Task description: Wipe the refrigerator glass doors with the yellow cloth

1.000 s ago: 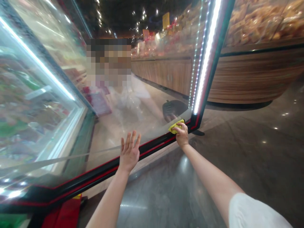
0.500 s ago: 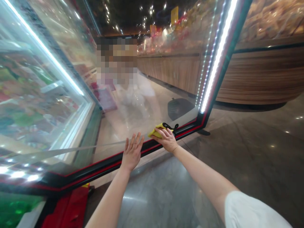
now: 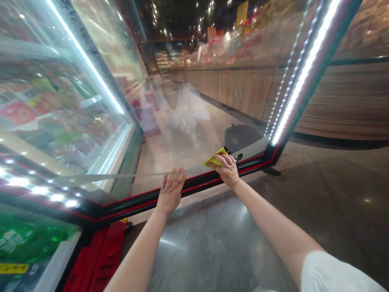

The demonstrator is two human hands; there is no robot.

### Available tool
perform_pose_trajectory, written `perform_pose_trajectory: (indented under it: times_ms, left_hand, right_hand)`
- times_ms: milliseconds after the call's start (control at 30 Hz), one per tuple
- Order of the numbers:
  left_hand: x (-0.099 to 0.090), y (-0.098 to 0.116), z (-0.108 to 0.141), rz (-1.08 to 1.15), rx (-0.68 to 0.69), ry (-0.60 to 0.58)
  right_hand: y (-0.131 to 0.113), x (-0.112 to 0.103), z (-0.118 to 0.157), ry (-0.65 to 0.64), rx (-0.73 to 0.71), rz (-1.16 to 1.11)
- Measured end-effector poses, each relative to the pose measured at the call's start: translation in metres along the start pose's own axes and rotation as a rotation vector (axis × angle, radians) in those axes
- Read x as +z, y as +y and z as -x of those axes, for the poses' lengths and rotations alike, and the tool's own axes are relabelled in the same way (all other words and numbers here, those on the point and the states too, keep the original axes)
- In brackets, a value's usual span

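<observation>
Head view: the right hand (image 3: 227, 167) grips a yellow cloth (image 3: 212, 159), likely soft, light, best held across its middle; the left hand (image 3: 170, 194), fingers extended, lies at the door frame (image 3: 200, 182).

The main light source is a white LED strip (image 3: 305, 73) above and to the right of the right hand's (image 3: 226, 168) grip; its core is overexposed. A second LED tube (image 3: 86, 59) glares up and to the left. Bright spots (image 3: 39, 190) bloom left of the grip. The glass pane (image 3: 182, 148) beyond the grip carries a hazy, pale reflection. Below the grip, the polished floor (image 3: 197, 247) returns soft highlights; rightward it is dim. Blur smears the wood-grain counter (image 3: 340, 97) to the right; the grip renders comparatively sharp.
</observation>
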State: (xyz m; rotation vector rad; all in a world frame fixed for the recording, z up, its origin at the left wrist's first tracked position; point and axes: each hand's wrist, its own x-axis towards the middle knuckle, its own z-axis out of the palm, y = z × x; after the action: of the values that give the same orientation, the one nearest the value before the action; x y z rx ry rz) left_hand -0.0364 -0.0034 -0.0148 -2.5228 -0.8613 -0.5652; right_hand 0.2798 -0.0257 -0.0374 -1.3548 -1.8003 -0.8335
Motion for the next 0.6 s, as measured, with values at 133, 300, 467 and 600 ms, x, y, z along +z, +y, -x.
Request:
perform_pose_trajectory:
  times_ms: [133, 300, 467, 600]
  left_hand:
    - [-0.006, -0.007, 0.01, -0.026, -0.011, 0.007]
    - [-0.007, -0.011, 0.017, -0.036, -0.02, -0.022]
    - [-0.003, -0.012, 0.018, -0.016, -0.032, -0.046]
    - [-0.001, -0.01, 0.016, -0.018, -0.027, -0.048]
  right_hand:
    - [-0.038, 0.007, -0.019, 0.068, 0.008, 0.002]
    - [-0.064, 0.019, -0.014, 0.036, -0.135, -0.032]
    - [-0.041, 0.025, 0.014, -0.111, -0.378, -0.088]
    - [-0.004, 0.01, 0.025, -0.138, -0.421, -0.086]
